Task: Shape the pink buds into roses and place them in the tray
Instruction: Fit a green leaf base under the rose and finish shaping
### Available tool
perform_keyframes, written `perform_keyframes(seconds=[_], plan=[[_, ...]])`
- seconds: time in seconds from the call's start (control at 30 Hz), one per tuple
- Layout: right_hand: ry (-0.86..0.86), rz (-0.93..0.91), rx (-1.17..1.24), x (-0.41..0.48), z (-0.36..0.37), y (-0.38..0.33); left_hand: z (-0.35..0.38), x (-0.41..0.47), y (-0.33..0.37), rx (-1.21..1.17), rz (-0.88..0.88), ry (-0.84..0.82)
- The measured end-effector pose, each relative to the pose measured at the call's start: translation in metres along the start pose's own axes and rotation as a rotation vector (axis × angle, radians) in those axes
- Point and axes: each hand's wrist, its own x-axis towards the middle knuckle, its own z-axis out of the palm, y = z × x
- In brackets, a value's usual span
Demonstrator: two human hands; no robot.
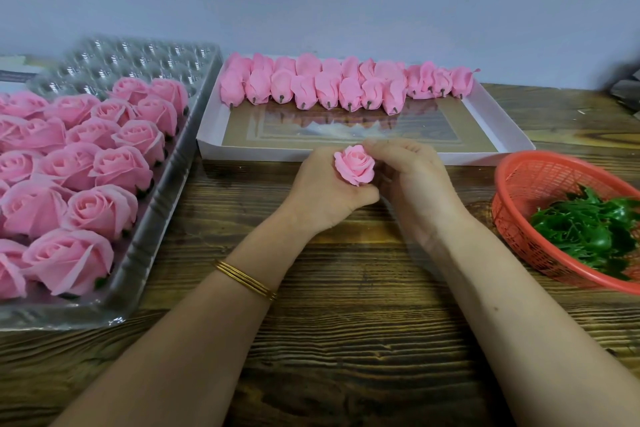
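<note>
A pink rose (355, 164) with opened petals sits between my two hands above the wooden table. My left hand (322, 191) grips it from below, fingers curled round its base. My right hand (412, 177) curls against the flower's right side, its fingertips on the outer petals. Several closed pink buds (311, 88) lie in rows at the back of a white box (498, 128). The clear plastic tray (162, 198) on the left holds several finished roses (100, 163); its far cells are bare.
A red plastic basket (519, 184) with green leaf pieces (588, 232) stands at the right. The wooden table (346, 340) stretches under my forearms. A grey wall rises behind. A dark object (627, 90) sits at the far right edge.
</note>
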Motion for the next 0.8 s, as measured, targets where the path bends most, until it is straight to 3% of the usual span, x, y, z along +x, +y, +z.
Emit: perform_keyframes(seconds=[0.27, 0.63, 0.8], plan=[[-0.037, 0.111, 0.034, 0.0043, -0.0042, 0.0008, 0.0022, 0.0007, -0.005, 0.018, 0.005, -0.039], [-0.072, 0.061, -0.014, 0.003, -0.0066, 0.0005, 0.0013, -0.0005, -0.0016, 0.028, 0.021, -0.04], [0.043, 0.067, -0.027, 0.0027, -0.0039, -0.0024, 0.0012, 0.0001, -0.0002, -0.04, -0.003, -0.053]])
